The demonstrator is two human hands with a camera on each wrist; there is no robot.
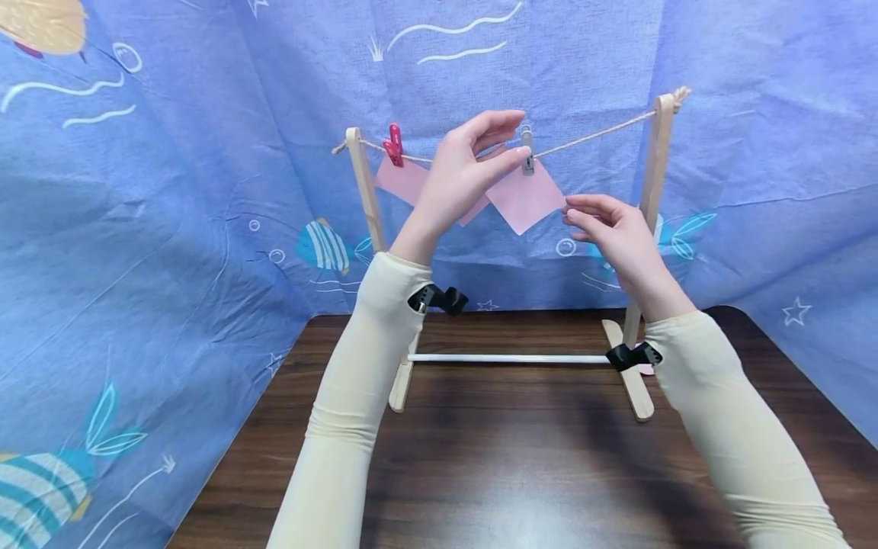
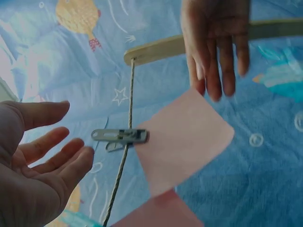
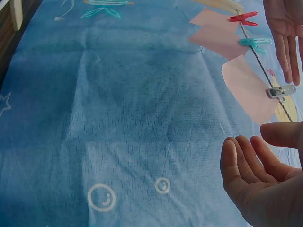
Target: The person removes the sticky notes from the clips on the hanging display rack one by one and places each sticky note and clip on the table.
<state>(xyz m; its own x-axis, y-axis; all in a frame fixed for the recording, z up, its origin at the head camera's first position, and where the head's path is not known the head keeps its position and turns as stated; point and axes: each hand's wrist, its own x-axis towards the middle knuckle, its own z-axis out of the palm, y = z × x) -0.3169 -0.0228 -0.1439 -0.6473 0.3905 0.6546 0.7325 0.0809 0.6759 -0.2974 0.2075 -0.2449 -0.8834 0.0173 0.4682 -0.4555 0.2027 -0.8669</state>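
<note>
A grey clothespin clips a square pink paper by one corner to a rope. Beside the clothespin is my left hand, its fingers spread; the left wrist view shows a gap between the fingertips and the clothespin. My right hand is at the paper's right corner, thumb and fingers apart with the fingertips right by that corner. Farther left on the rope, a teal clothespin and a red clothespin hold two more pink papers, partly hidden behind my left hand in the head view.
Two wooden posts, left and right, carry the rope and stand on a dark wooden table. Low between them runs a white rod. A blue cloth printed with fish hangs behind and at the sides.
</note>
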